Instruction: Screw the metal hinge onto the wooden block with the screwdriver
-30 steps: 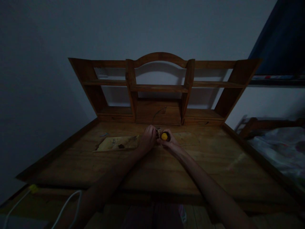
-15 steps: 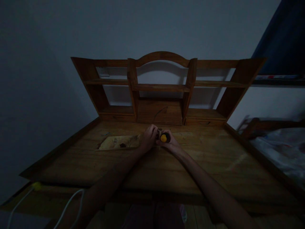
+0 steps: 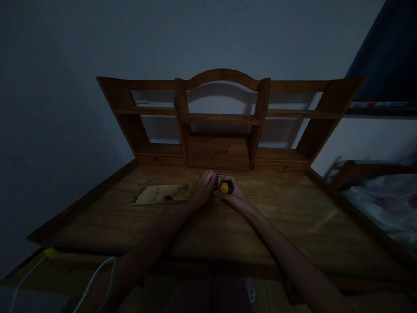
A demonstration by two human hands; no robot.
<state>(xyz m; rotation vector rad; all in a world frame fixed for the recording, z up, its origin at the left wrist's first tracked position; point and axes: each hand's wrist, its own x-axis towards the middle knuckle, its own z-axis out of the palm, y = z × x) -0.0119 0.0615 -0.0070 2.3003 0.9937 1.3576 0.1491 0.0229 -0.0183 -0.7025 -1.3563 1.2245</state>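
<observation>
Right hand (image 3: 235, 192), at center of frame, wraps around yellow-and-black object (image 3: 224, 188), yellow end facing camera. Left hand (image 3: 205, 187) curls just beside it; cannot tell what fingers grip. Small metal piece (image 3: 219, 176) shows between them, over wooden table (image 3: 202, 234). Pale board (image 3: 159, 194) with dark stain lies left of center, reaching left hand. Thin dark wire (image 3: 216, 153) arcs above hands, before shelf unit (image 3: 221, 118) across upper middle. White cord (image 3: 97, 274) loops at lower left.
</observation>
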